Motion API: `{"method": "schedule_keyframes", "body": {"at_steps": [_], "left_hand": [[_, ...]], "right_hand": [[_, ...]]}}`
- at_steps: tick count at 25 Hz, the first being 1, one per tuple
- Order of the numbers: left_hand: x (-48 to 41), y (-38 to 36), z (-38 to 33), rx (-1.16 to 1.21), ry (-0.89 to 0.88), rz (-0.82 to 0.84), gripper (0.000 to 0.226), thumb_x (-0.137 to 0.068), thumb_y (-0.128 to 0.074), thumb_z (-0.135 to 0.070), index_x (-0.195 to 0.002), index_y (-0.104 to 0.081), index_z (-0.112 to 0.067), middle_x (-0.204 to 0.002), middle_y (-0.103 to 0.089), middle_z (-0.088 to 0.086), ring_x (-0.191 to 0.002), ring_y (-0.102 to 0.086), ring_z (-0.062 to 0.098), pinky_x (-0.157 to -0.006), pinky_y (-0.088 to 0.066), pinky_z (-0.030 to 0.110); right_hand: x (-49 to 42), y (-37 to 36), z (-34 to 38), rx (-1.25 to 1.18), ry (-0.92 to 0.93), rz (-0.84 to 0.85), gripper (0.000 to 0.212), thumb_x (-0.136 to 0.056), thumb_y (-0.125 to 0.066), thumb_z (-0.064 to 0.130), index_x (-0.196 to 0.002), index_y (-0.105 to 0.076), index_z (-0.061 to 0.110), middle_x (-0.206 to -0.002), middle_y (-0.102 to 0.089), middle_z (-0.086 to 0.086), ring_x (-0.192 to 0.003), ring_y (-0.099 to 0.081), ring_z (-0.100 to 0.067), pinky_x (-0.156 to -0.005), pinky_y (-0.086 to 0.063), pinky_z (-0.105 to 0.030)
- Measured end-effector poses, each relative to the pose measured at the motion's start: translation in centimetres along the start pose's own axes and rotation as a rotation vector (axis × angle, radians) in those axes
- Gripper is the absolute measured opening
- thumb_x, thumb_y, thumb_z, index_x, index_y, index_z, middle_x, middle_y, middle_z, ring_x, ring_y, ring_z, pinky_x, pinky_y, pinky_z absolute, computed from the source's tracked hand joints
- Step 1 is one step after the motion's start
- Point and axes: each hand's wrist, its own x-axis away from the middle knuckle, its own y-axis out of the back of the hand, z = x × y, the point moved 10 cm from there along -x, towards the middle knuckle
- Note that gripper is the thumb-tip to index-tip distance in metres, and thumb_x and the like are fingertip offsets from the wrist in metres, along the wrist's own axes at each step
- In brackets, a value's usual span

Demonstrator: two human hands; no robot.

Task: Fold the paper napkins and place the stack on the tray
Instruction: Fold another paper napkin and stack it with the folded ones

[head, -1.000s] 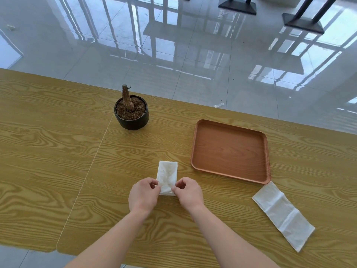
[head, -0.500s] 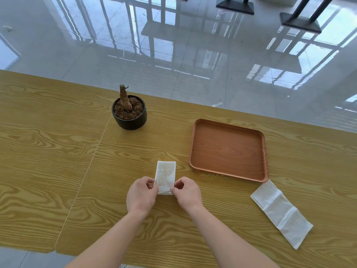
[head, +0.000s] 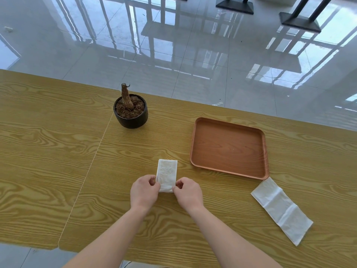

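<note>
- Little has moved since a second ago: both hands stay at the near end of the folded napkin point(head: 167, 173) on the counter point(head: 58, 151).
- Left hand point(head: 144, 192) and right hand point(head: 188, 194) each pinch a near corner of it.
- Tray point(head: 228, 147), at 2 o'clock from that napkin, holds nothing yet.
- Second napkin point(head: 281, 209) lies as a long creased strip at 4 o'clock, touching the tray's near corner or just beside it.
- Likely early: this fold, the second napkin, stacking and traying remain.

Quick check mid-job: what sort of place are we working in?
Probably a cafe or canteen dining area: a long wood-grain table, a glossy tiled floor with black pedestal table bases beyond it, and a serving tray near a small potted plant.
</note>
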Motion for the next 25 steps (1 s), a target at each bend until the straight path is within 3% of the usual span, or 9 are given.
{"method": "schedule_keyframes", "body": {"at_steps": [4, 7, 9, 12, 16, 20, 25], "left_hand": [[0.3, -0.1, -0.3, 0.02, -0.018, 0.0, 0.008, -0.083, -0.065, -0.015, -0.085, -0.073, -0.016, -0.076, -0.069, -0.004, -0.08, -0.064, 0.018, -0.074, -0.052, 0.038], [0.5, -0.2, -0.3, 0.017, -0.033, 0.004, 0.008, -0.081, -0.064, -0.013, -0.078, -0.071, -0.01, -0.072, -0.069, 0.002, -0.076, -0.063, 0.024, -0.071, -0.052, 0.046], [0.4, -0.1, -0.1, 0.01, -0.031, 0.004, 0.008, -0.082, -0.064, -0.014, -0.079, -0.07, -0.009, -0.073, -0.067, 0.005, -0.076, -0.062, 0.027, -0.07, -0.051, 0.045], [0.8, 0.7, -0.4, -0.023, -0.039, -0.021, 0.024, -0.086, -0.066, -0.02, -0.11, -0.069, -0.017, -0.09, -0.063, -0.003, -0.085, -0.06, 0.018, -0.075, -0.049, 0.035], [2.0, 0.6, -3.6, -0.288, -0.265, -0.059, 0.038, -0.089, -0.062, -0.025, -0.127, -0.061, -0.016, -0.109, -0.06, 0.001, -0.098, -0.058, 0.02, -0.074, -0.051, 0.036], [3.5, -1.1, -7.1, -0.525, -0.443, -0.039, 0.031, -0.089, -0.062, -0.026, -0.117, -0.065, -0.014, -0.102, -0.061, 0.004, -0.09, -0.058, 0.024, -0.075, -0.049, 0.04], [5.6, -4.3, -9.7, -0.574, -0.528, 0.01, 0.031, -0.089, -0.062, -0.03, -0.116, -0.065, -0.016, -0.102, -0.06, 0.001, -0.09, -0.058, 0.022, -0.074, -0.048, 0.036]], "right_hand": [[0.0, 0.0, 0.2, 0.027, 0.017, 0.002, 0.022, -0.091, -0.06, 0.03, -0.104, -0.076, 0.021, -0.106, -0.076, 0.003, -0.102, -0.066, -0.02, -0.085, -0.05, -0.031], [0.4, -0.2, 1.0, 0.098, 0.085, 0.014, 0.022, -0.091, -0.057, 0.028, -0.091, -0.077, 0.017, -0.094, -0.077, -0.001, -0.096, -0.067, -0.024, -0.079, -0.052, -0.033], [0.5, 0.1, 1.0, 0.078, 0.094, 0.004, 0.022, -0.091, -0.058, 0.028, -0.095, -0.076, 0.017, -0.097, -0.076, -0.001, -0.098, -0.066, -0.023, -0.08, -0.051, -0.033], [0.5, 1.3, -0.3, -0.006, 0.047, -0.04, 0.028, -0.091, -0.061, 0.031, -0.115, -0.069, 0.02, -0.107, -0.073, 0.002, -0.103, -0.064, -0.019, -0.084, -0.048, -0.03], [0.7, 3.3, -1.8, 0.014, 0.064, -0.078, 0.023, -0.093, -0.061, 0.033, -0.112, -0.068, 0.021, -0.1, -0.071, 0.005, -0.099, -0.064, -0.017, -0.084, -0.05, -0.032], [0.9, 5.0, -2.9, 0.093, 0.118, -0.107, 0.025, -0.093, -0.059, 0.034, -0.113, -0.068, 0.02, -0.104, -0.07, 0.003, -0.101, -0.062, -0.018, -0.086, -0.049, -0.032], [2.1, 7.7, -6.2, 0.097, 0.124, -0.147, 0.026, -0.093, -0.059, 0.036, -0.113, -0.068, 0.02, -0.103, -0.069, 0.003, -0.098, -0.063, -0.018, -0.082, -0.049, -0.031]]}}
